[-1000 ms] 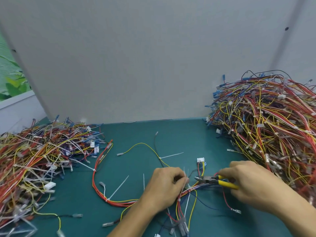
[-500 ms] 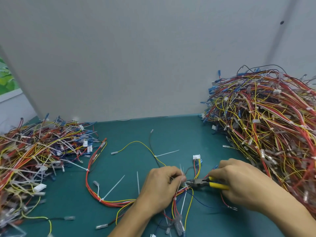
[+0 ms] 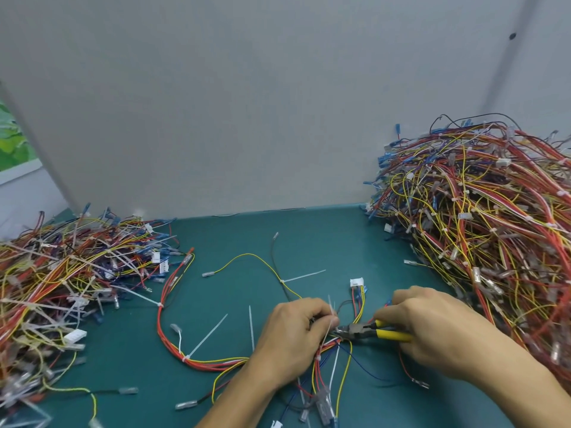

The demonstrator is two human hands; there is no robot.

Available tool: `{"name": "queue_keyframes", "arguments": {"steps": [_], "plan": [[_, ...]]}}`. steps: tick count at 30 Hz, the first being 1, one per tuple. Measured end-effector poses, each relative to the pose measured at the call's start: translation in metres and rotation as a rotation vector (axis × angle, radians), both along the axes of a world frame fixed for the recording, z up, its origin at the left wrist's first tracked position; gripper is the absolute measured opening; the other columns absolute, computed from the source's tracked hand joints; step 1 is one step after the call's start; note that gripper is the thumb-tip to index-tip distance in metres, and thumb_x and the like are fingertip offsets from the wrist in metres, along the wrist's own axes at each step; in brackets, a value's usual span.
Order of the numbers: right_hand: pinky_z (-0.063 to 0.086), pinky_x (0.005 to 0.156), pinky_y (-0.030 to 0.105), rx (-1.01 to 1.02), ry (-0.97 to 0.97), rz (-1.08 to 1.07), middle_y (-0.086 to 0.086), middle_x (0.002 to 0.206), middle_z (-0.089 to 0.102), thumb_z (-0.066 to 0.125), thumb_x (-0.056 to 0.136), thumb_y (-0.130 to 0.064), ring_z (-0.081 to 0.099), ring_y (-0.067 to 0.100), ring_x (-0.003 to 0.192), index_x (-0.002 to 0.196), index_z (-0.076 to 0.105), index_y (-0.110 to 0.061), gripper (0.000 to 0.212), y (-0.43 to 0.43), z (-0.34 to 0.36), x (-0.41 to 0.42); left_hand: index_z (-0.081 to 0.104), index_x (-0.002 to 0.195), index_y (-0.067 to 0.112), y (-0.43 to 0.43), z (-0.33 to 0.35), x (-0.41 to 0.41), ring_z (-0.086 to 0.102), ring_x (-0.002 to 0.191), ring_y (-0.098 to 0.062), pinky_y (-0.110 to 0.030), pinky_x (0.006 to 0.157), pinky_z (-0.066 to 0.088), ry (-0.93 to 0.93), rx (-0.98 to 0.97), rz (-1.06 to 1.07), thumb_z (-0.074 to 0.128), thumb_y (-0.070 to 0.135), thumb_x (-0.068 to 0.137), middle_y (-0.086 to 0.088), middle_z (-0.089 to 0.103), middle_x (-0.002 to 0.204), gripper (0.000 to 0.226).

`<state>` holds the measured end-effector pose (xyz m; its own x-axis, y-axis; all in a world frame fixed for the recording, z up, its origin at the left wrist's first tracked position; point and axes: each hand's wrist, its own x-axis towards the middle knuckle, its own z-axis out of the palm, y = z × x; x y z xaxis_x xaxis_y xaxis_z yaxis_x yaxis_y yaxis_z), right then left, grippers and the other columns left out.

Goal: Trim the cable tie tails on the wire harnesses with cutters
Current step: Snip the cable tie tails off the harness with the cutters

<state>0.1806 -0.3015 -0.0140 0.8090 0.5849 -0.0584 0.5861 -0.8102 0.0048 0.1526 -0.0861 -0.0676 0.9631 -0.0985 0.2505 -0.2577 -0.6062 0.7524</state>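
A grey partition wall (image 3: 247, 103) stands behind the teal worktable (image 3: 324, 236). On the table's right side a tall pile of wire harnesses (image 3: 479, 242) in red, yellow and blue rises against the wall, and a lower, flatter pile (image 3: 61, 273) with many white tie tails sticking out lies on the left. Between the piles a single wire harness (image 3: 197, 361) is spread on the table, its red and yellow bundle looping from the left toward the near edge. The left hand (image 3: 293, 338) is curled round that harness, pinching the bundle at the fingertips. The right hand (image 3: 438, 332) grips the yellow-handled cutters (image 3: 367, 331), whose dark nose touches the bundle just beside the left fingertips. Untrimmed cable tie tails (image 3: 207, 336) stick out from the harness. Its white connector (image 3: 357, 282) lies just beyond the hands.
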Motion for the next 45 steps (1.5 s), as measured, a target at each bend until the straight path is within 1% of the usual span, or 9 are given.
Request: {"name": "queue_keyframes", "arguments": {"steps": [4, 10, 17, 26, 30, 33, 38, 42, 45], "plan": [[0.049, 0.075, 0.035, -0.019, -0.009, 0.006, -0.009, 0.096, 0.050, 0.044, 0.088, -0.029, 0.054, 0.016, 0.095, 0.106, 0.053, -0.034, 0.020, -0.001, 0.001, 0.000, 0.064, 0.079, 0.022, -0.001, 0.001, -0.002, 0.050, 0.052, -0.002, -0.015, 0.057, 0.036, -0.010, 0.020, 0.013, 0.062, 0.026, 0.088, 0.007, 0.057, 0.060, 0.010], [0.049, 0.073, 0.031, -0.019, -0.013, 0.013, -0.012, 0.099, 0.053, 0.043, 0.087, -0.028, 0.055, 0.013, 0.093, 0.112, 0.054, -0.038, 0.029, 0.000, 0.001, -0.001, 0.063, 0.079, 0.023, -0.001, 0.002, -0.002, 0.050, 0.050, -0.001, -0.027, 0.065, 0.046, 0.024, 0.014, 0.008, 0.060, 0.028, 0.089, 0.008, 0.056, 0.061, 0.011], [0.048, 0.074, 0.030, -0.022, -0.033, 0.013, -0.010, 0.102, 0.055, 0.043, 0.087, -0.029, 0.056, 0.016, 0.097, 0.115, 0.054, -0.038, 0.032, 0.001, 0.000, 0.001, 0.062, 0.078, 0.021, -0.001, 0.000, 0.000, 0.050, 0.046, -0.003, -0.023, 0.057, 0.040, 0.037, -0.017, 0.006, 0.061, 0.026, 0.090, -0.007, 0.062, 0.062, 0.013], [0.044, 0.070, 0.030, -0.038, -0.044, -0.015, -0.008, 0.098, 0.057, 0.042, 0.085, -0.029, 0.056, 0.019, 0.095, 0.101, 0.051, -0.034, 0.019, 0.000, -0.005, 0.002, 0.064, 0.078, 0.019, -0.002, -0.001, 0.001, 0.049, 0.046, -0.003, -0.022, 0.056, 0.039, 0.019, -0.035, 0.008, 0.061, 0.025, 0.090, -0.005, 0.061, 0.063, 0.014], [0.042, 0.068, 0.030, -0.064, -0.039, -0.039, -0.006, 0.096, 0.058, 0.041, 0.083, -0.027, 0.055, 0.022, 0.093, 0.093, 0.047, -0.031, 0.012, 0.004, -0.004, 0.000, 0.062, 0.074, 0.019, -0.001, 0.001, -0.001, 0.045, 0.045, -0.004, -0.020, 0.053, 0.037, 0.019, -0.066, 0.011, 0.060, 0.021, 0.090, 0.008, 0.051, 0.054, 0.016], [0.039, 0.065, 0.030, -0.056, -0.050, -0.054, -0.008, 0.094, 0.055, 0.042, 0.085, -0.029, 0.056, 0.022, 0.094, 0.097, 0.050, -0.032, 0.014, 0.007, -0.002, -0.002, 0.060, 0.072, 0.022, 0.002, 0.005, -0.001, 0.050, 0.050, -0.007, -0.024, 0.055, 0.041, 0.031, -0.170, 0.072, 0.061, 0.017, 0.090, 0.010, 0.054, 0.057, 0.019], [0.040, 0.068, 0.030, 0.014, -0.105, -0.071, -0.013, 0.093, 0.048, 0.042, 0.091, -0.049, 0.056, 0.015, 0.099, 0.106, 0.051, -0.034, 0.023, 0.003, 0.006, -0.007, 0.061, 0.082, 0.012, 0.014, 0.020, 0.000, 0.056, 0.051, -0.013, -0.023, 0.049, 0.044, 0.076, -0.558, 0.184, 0.049, -0.001, 0.092, 0.000, 0.066, 0.066, 0.021], [0.044, 0.069, 0.029, 0.086, -0.103, -0.041, -0.014, 0.089, 0.048, 0.045, 0.087, -0.053, 0.053, 0.010, 0.092, 0.104, 0.050, -0.037, 0.024, 0.001, 0.014, -0.014, 0.057, 0.069, 0.017, 0.019, 0.033, -0.003, 0.042, 0.048, -0.015, -0.023, 0.044, 0.037, 0.124, -0.646, 0.134, 0.039, -0.006, 0.082, 0.001, 0.051, 0.054, 0.031], [0.044, 0.068, 0.028, 0.099, -0.080, -0.025, -0.013, 0.089, 0.048, 0.046, 0.085, -0.050, 0.052, 0.009, 0.089, 0.103, 0.050, -0.039, 0.022, 0.002, 0.019, -0.019, 0.046, 0.060, 0.023, 0.017, 0.037, -0.011, 0.035, 0.050, -0.019, -0.029, 0.049, 0.031, 0.209, -0.729, 0.011, 0.049, 0.011, 0.063, -0.003, 0.039, 0.056, 0.013]]}}
